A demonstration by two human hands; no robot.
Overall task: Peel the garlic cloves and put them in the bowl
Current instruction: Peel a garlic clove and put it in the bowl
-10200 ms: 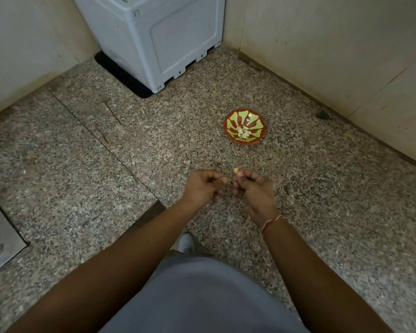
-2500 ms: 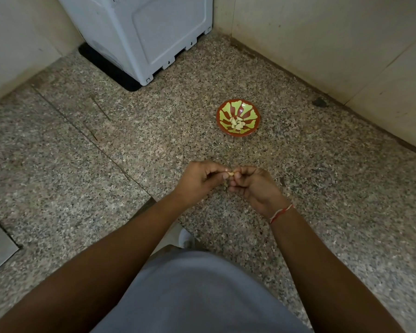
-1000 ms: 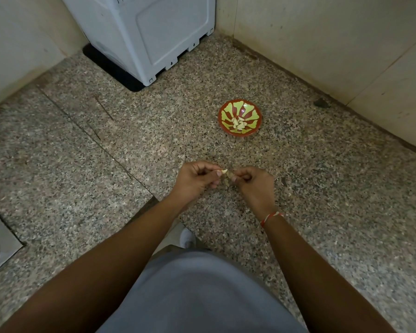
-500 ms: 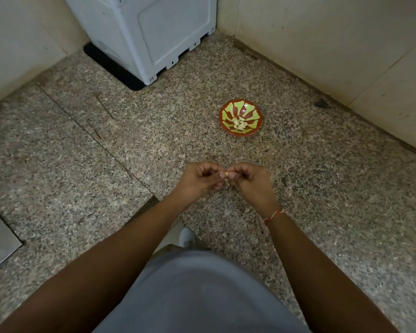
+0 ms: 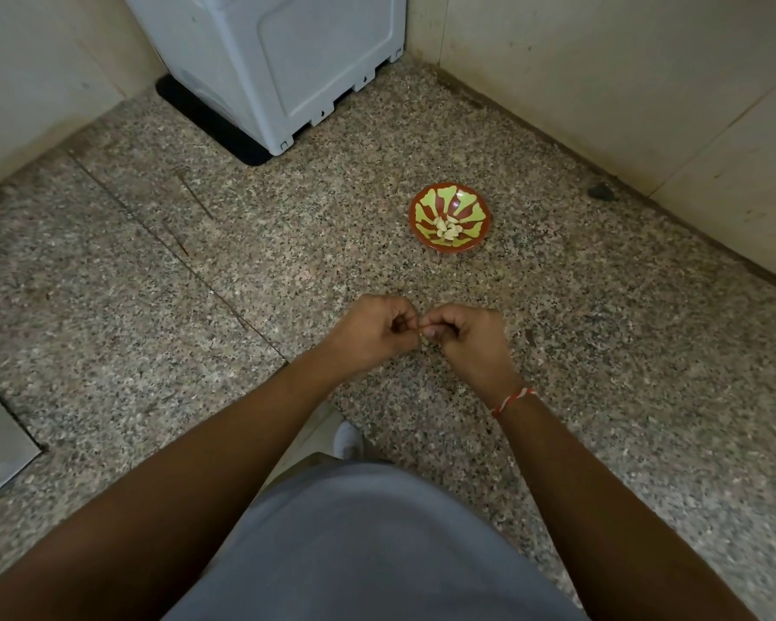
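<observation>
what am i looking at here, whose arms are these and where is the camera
The camera sits on a person's head and looks down, so the two arms are the wearer's own. No machine is involved. The left hand and right hand meet in front of the body and pinch a small pale garlic clove between their fingertips, mostly hidden. Beyond them, on the speckled floor, stands a red and green bowl with pale cloves in its middle. A white appliance stands in the corner behind.
</observation>
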